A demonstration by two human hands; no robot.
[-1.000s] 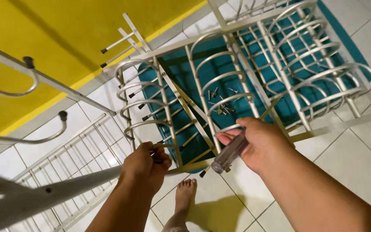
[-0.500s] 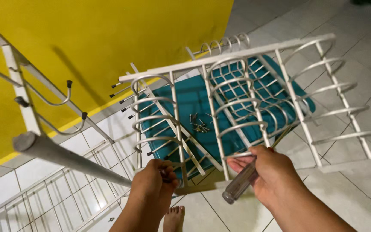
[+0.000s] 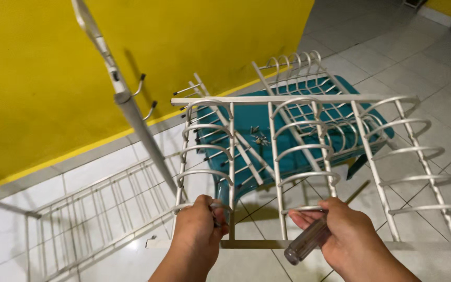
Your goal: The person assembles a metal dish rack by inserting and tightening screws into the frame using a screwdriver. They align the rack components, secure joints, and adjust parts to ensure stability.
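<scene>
Since the earlier frame, my view has swung up and the white wire plate rack now stands more upright before me, with more of the teal plastic stool showing behind it. My left hand is clenched around the rack's lower left corner, fingers wrapped tight on a wire loop. My right hand is curled around the clear-handled screwdriver; its handle end points down-left toward me, and I cannot see the tip behind my palm.

I judge the rack light and stiff, springy along the thin loops, its coated wire a little slick, so the flat frame bars are the better hold, not the loops. Its long axis runs left to right across my view, top bar beyond my hands, plate loops bulging toward me.

Small screws lie on the stool behind the rack. Left of the rack, a grey metal tube with hooks slants upward, and a white wire shelf lies on the tiled floor.
</scene>
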